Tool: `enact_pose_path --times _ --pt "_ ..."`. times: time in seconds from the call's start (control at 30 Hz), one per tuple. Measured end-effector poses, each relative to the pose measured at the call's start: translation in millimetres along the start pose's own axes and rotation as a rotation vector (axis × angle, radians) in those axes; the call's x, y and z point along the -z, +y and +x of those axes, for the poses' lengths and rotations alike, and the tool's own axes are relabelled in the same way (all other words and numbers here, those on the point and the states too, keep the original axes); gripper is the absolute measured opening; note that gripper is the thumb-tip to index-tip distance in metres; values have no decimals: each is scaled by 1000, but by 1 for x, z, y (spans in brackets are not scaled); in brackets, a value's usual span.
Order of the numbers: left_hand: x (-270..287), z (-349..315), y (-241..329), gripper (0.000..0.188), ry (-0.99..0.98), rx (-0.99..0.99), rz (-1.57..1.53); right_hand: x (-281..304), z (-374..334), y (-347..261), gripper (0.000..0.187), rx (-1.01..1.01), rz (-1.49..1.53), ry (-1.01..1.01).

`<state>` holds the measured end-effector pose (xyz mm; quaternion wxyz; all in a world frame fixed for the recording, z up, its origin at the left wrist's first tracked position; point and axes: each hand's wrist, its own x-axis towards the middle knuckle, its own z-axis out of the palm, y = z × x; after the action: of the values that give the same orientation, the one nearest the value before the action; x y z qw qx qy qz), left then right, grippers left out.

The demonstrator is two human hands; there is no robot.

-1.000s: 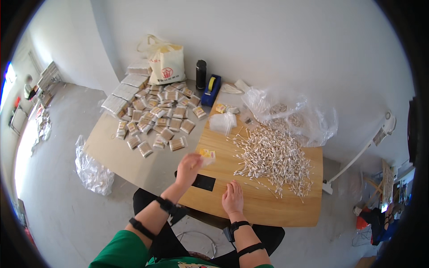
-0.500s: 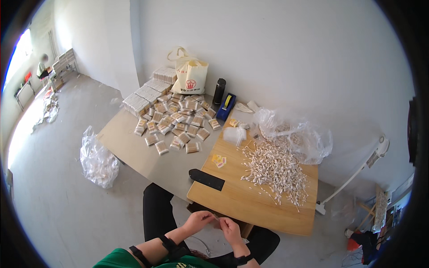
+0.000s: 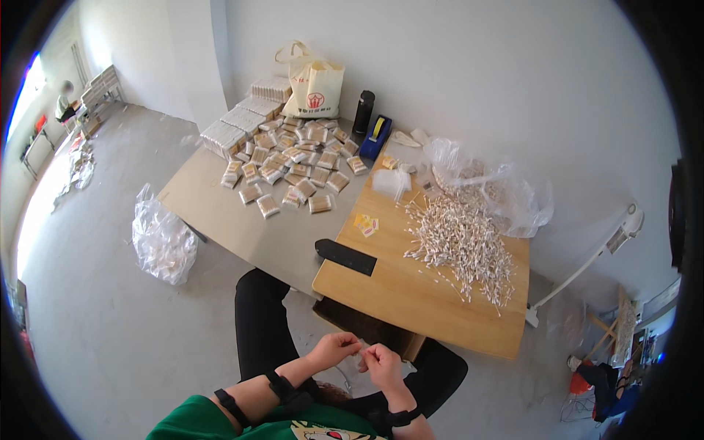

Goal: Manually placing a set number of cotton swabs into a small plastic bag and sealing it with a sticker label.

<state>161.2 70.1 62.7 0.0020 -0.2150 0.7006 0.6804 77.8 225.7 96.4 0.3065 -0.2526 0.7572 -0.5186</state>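
My left hand [image 3: 335, 350] and my right hand [image 3: 383, 367] meet over my lap, just in front of the table's near edge. Both have thumb and fingers pinched together, fingertips almost touching. A small, pale, thin thing seems to sit between them, too small to make out. Beyond them, an open drawer [image 3: 367, 327] shows under the wooden board [image 3: 433, 319]. On that board lie a large heap of loose cotton swabs [image 3: 466, 246], a few small yellow cards [image 3: 367, 225], a stack of clear small bags [image 3: 391, 182] and a flat black strip [image 3: 346, 257].
Many filled swab packs [image 3: 297, 165] cover the grey tabletop [image 3: 220, 209], with stacked packs [image 3: 246, 117] behind. A cloth bag [image 3: 317, 92], black bottle [image 3: 364, 111] and blue tape dispenser [image 3: 375, 137] stand near the wall. A plastic sack [image 3: 163, 238] and white lamp [image 3: 579, 279] flank the table.
The view has tipped downward, so the table appears higher in the picture. My hands stay close together, still pinched, with a slight shift of the fingertips.
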Motion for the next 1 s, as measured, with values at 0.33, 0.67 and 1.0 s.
enact_pose_path --times 0.33,0.67,1.0 --pt "13 -4 27 17 -433 -35 -486 25 -4 6 24 -135 485 -148" --pt "10 -8 40 9 -795 184 -558 39 -9 12 20 -296 945 -443" --pt "21 -3 48 19 -872 205 -512 48 -13 7 30 -275 1046 -748"
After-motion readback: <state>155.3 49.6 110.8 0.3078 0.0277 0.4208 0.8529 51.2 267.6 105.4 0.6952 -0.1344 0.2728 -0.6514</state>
